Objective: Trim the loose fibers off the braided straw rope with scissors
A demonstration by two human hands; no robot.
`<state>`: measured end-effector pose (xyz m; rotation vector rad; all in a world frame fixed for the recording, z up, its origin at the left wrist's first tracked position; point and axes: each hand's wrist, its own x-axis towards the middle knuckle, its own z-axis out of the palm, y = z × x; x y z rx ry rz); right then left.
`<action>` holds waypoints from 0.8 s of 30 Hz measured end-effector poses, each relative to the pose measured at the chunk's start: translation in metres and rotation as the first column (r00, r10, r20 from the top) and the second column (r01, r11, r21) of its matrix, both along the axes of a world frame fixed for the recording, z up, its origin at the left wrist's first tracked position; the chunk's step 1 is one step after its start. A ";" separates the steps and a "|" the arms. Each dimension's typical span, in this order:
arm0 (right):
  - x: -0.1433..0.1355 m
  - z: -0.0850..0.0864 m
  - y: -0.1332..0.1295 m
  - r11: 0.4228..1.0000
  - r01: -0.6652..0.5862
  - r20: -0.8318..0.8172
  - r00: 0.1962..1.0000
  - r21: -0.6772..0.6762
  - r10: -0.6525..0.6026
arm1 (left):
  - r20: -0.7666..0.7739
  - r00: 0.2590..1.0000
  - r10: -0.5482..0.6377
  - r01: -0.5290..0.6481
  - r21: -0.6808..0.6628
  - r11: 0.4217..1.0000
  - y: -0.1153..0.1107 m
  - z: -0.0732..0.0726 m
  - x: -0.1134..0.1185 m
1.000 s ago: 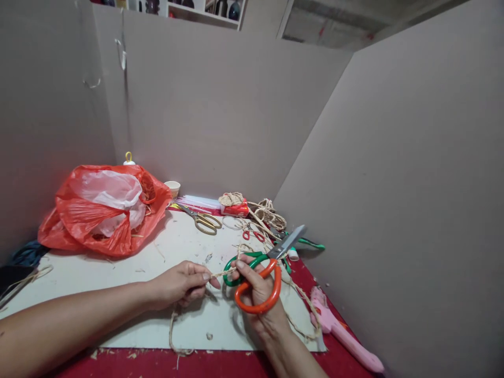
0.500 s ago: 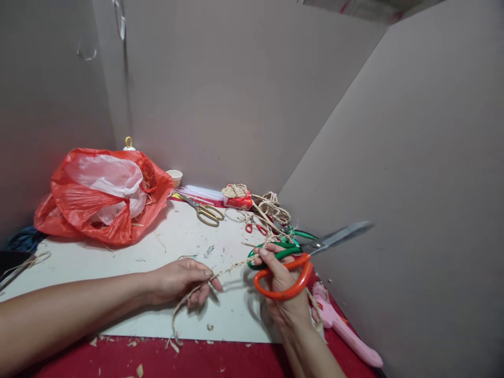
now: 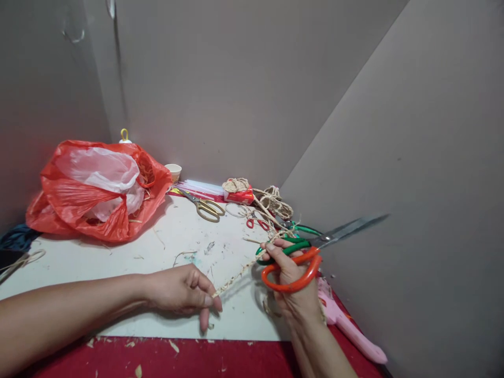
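Observation:
A thin braided straw cord (image 3: 238, 275) runs slantwise between my two hands. Its lower end is pinched by the thumb and fingers of my left hand (image 3: 187, 291), just above the white board. My right hand (image 3: 293, 278) grips the cord's upper stretch between thumb and forefinger. Large scissors (image 3: 299, 270), with one green and one orange handle, also hang on this right hand. Their blades point up and to the right, seemingly closed, away from the cord. Part of the cord beyond the right hand is hidden.
A red plastic bag (image 3: 82, 220) sits at the left on the white board (image 3: 129, 262). Gold-handled scissors (image 3: 208, 210), a paper cup (image 3: 174, 171) and coiled straw cord (image 3: 281, 207) lie towards the back. A pink tool (image 3: 354, 336) is at right, beside the grey wall (image 3: 425, 157).
My left hand has moved down slightly, and the loose tail below it no longer shows. The right hand with the scissors has shifted a little right. The view has tilted slightly.

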<state>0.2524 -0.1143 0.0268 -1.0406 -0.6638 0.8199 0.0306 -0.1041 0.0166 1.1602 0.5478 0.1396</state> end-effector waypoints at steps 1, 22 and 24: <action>0.001 0.000 0.001 1.000 0.003 -0.004 1.000 -0.006 -0.003 | 0.000 1.000 0.010 -0.010 -0.006 1.000 0.000 -0.002 0.000; 0.022 -0.001 0.007 0.905 0.105 0.664 0.715 -0.413 0.220 | 0.297 0.891 0.343 -0.276 -0.243 0.930 0.016 0.002 -0.002; 0.018 0.002 0.004 0.901 0.146 0.734 0.640 -0.408 0.229 | 0.313 0.835 0.453 -0.390 -0.244 0.888 0.019 0.001 -0.003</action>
